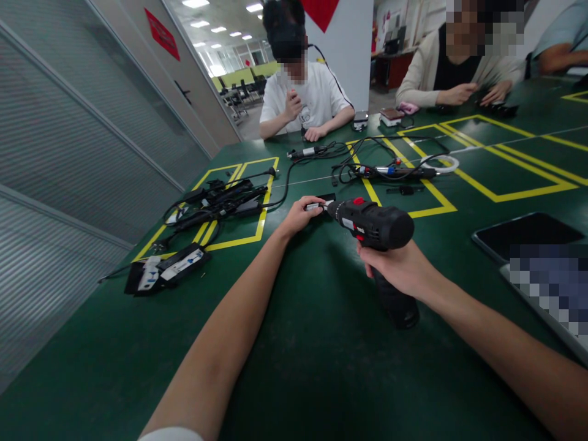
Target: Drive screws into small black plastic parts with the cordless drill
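the right hand (pixel 399 266) grips a black pistol-shaped plastic drill (pixel 377 225), its barrel pointing left toward the black oblong piece with a white label (pixel 329 198), pinched by the left hand (pixel 301 215), the nearer one.

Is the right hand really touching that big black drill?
Touching. The head view shows the right hand wrapped around the handle of the drill, with fingers curled at its front.
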{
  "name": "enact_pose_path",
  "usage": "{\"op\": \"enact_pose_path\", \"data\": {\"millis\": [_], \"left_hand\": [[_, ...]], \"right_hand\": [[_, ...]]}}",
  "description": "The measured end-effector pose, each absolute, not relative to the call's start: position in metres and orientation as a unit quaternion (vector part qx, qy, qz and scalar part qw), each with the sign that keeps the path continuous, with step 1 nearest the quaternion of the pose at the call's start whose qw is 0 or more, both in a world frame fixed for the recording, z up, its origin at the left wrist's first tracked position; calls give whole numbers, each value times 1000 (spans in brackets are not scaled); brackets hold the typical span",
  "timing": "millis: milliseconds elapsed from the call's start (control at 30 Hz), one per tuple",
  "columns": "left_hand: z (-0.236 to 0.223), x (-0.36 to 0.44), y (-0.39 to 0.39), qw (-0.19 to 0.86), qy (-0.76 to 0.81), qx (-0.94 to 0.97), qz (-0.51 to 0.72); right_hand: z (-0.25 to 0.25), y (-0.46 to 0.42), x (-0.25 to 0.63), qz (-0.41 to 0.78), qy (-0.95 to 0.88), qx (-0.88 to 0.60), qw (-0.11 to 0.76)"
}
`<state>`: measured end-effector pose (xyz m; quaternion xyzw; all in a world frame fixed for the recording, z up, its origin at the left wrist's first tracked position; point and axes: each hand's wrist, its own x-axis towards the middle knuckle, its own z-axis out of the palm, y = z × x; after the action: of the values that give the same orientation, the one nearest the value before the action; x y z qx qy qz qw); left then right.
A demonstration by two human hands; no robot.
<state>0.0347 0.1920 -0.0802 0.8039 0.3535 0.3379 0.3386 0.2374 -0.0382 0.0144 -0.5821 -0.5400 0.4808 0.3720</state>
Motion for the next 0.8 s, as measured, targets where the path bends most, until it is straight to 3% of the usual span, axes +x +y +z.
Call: {"op": "enact_pose_path", "data": {"millis": [800], "left_hand": [[-78, 37, 189, 334, 364, 799, 345]], "right_hand": [[15, -39, 237, 482, -547, -569, 380]]}}
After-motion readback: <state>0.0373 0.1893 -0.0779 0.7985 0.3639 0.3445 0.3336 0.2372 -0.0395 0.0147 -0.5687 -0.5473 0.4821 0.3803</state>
